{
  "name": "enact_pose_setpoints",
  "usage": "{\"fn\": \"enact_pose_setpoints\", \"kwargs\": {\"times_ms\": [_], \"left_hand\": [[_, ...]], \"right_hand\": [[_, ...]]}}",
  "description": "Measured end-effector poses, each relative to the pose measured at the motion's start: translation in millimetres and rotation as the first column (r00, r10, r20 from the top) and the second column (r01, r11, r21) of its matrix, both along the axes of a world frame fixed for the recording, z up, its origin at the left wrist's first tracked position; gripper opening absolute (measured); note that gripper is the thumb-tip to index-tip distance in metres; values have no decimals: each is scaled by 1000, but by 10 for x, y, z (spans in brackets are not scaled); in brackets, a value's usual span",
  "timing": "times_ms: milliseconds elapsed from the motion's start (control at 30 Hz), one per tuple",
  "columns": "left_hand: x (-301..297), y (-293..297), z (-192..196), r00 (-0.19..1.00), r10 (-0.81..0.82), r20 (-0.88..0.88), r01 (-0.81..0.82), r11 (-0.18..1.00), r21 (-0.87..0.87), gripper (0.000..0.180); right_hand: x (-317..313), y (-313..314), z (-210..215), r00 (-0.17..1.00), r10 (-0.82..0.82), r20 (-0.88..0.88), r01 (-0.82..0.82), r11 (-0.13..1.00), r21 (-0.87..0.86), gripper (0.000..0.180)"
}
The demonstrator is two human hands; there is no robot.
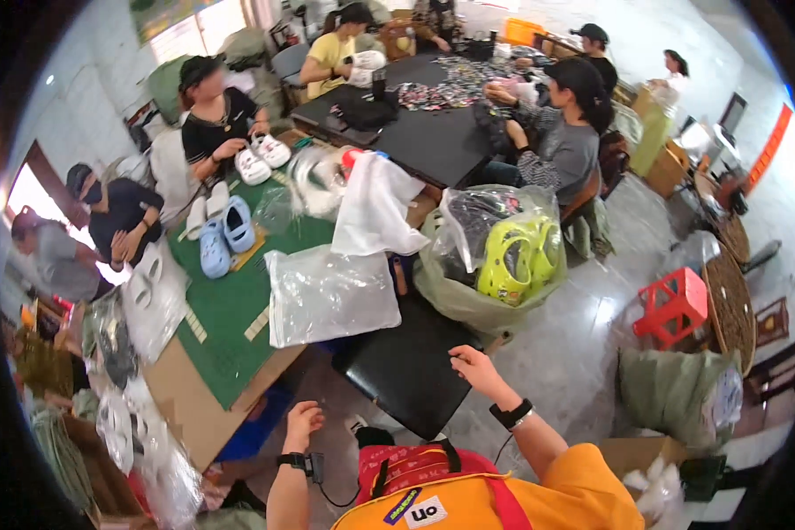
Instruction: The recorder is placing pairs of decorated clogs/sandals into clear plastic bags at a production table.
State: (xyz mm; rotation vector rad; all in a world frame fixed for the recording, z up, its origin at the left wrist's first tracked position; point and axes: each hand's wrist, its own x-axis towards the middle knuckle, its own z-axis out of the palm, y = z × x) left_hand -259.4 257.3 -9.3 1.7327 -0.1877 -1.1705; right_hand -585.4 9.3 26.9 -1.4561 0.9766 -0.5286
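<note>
My left hand (pixel 304 419) hangs in the air by the near edge of the green-topped table (pixel 230 340), its fingers loosely bent with nothing in them. Over the right side of a black seat (pixel 406 367) is my right hand (pixel 477 367), also empty, with fingers half curled. Ahead of my hands, a clear plastic bag (pixel 334 296) lies across the table's corner. Lime-green clogs (pixel 518 261) sit in clear wrapping on top of a pale green sack (pixel 455 296), just beyond my right hand. Dark straps circle both my wrists.
Light blue clogs (pixel 225 237) and a white cloth (pixel 375 203) are on the table. Across it, a person (pixel 216 119) holds white clogs (pixel 262 159). Other people sit around a black table (pixel 424 141) strewn with small colourful pieces. A red stool (pixel 671 307) and a stuffed sack (pixel 676 393) stand at right.
</note>
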Motion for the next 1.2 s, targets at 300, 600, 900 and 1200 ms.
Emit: {"fn": "enact_pose_setpoints", "kwargs": {"times_ms": [300,600,900,1200], "left_hand": [[1646,-104,-133,1000,-5,13,7,992,-124,21],[2268,-742,-246,976,-192,107,180,977,110,49],[2154,-1361,-595,984,-170,52,171,985,-25,87],[2321,-1657,-833,974,-195,114,187,979,79,95]], "right_hand": [[1497,185,172,999,-29,-36,29,1000,-6,24],[2615,368,340,987,123,-102,-132,987,-92,26],[2444,120,287,973,-66,-222,62,998,-24,28],[2618,-932,-367,955,-261,-139,289,925,248,50]]}}
